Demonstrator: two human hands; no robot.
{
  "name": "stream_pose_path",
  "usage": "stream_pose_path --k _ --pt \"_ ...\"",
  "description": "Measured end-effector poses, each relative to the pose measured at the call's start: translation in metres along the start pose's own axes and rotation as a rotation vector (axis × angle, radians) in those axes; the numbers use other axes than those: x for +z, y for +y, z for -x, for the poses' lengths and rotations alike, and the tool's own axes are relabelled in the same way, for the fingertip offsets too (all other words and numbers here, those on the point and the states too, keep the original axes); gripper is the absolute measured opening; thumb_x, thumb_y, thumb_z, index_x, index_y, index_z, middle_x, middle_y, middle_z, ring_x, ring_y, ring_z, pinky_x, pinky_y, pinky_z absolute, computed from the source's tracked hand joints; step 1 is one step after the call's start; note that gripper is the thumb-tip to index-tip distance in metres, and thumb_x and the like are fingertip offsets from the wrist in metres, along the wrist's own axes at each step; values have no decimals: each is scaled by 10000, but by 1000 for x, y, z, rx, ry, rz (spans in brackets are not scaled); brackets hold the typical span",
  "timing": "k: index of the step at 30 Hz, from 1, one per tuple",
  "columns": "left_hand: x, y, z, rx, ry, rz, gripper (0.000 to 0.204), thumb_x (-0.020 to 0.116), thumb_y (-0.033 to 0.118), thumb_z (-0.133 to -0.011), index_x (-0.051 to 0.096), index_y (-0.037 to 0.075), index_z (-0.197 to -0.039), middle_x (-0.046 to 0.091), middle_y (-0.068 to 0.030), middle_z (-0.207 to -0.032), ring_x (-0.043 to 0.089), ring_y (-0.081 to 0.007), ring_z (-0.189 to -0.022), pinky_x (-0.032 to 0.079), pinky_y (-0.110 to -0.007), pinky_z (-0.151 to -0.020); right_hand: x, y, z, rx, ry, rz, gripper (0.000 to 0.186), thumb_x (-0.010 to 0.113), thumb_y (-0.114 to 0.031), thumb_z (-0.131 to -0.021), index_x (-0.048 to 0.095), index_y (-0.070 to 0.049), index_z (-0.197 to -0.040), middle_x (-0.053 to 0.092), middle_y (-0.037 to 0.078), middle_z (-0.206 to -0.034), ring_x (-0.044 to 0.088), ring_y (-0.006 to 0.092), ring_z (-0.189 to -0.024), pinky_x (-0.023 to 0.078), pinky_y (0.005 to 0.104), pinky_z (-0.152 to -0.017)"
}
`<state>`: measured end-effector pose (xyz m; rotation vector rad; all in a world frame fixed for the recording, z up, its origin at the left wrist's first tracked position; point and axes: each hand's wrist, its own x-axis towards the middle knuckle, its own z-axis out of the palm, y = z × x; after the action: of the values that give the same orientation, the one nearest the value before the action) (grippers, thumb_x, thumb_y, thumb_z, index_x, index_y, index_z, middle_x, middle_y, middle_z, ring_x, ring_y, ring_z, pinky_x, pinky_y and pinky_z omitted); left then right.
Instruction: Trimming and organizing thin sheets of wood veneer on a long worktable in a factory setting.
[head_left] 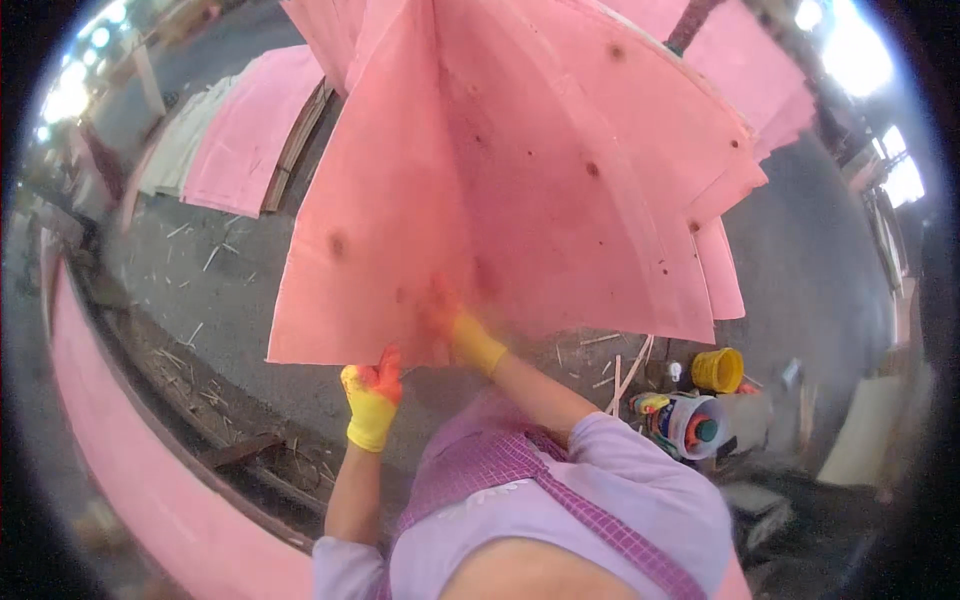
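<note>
A big pink veneer sheet (560, 190) with dark knots fills the upper middle, bent along a fold-like crease. More pink sheets fan out behind its right edge. My left hand (372, 400), in a yellow glove with an orange-red grip coating, closes on the near lower edge of the sheet, left of the middle. My right hand (465, 330), gloved the same way, lies against the sheet's face just above that edge. Motion smears its fingers, so their pose is unclear.
Stacked pink and pale sheets (250, 140) lie at the far left. A long pink panel (150, 460) curves along the lower left beside a dark rail. At right stand a yellow bucket (718, 370) and a whitish bucket (690, 408) with items inside. Wood scraps litter the floor.
</note>
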<state>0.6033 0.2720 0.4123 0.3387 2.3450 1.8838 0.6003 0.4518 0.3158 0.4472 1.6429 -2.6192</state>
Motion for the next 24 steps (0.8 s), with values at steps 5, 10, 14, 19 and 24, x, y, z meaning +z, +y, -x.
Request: stream_pose_path --k 5,10,14,19,24 --pt "-19 9 23 87 113 -37 69 634 83 -824 632 14 -830 585 -56 -589 497 -122 -476 381 -297 -452 30 19 15 -92 12 39 811 647 -227 -853 128 -106 -1465 507 17 -1050 484 78 -871 421 221 -750" --pt "-47 10 49 35 208 -18 91 651 82 -812 614 13 -767 551 -29 -565 446 -90 -475 356 -290 -439 66 8 42 53 6 34 792 656 -276 -848 180 -84 -1451 513 23 -1085 497 84 -835 433 235 -697" --pt "-73 21 49 147 219 -144 96 659 85 -812 602 19 -770 543 -5 -603 433 -75 -509 335 -278 -440 86 13 39 -46 -72 -30 747 650 -287 -852 231 -72 -1432 530 24 -1037 485 81 -705 426 241 -603" --pt "-110 48 27 590 324 -615 104 640 35 -807 583 33 -719 554 35 -624 444 -81 -514 347 -299 -439 99 3 37 -142 -195 248 685 636 -283 -858 287 -80 -1412 542 5 -941 454 78 -629 402 243 -564" --pt "-120 42 30 338 345 -218 63 632 19 -787 606 18 -845 632 -70 -715 586 -154 -636 468 -312 -577 95 24 32 218 -16 -94 485 597 -254 -877 439 -106 -1312 537 -44 -784 434 75 -591 374 234 -539"
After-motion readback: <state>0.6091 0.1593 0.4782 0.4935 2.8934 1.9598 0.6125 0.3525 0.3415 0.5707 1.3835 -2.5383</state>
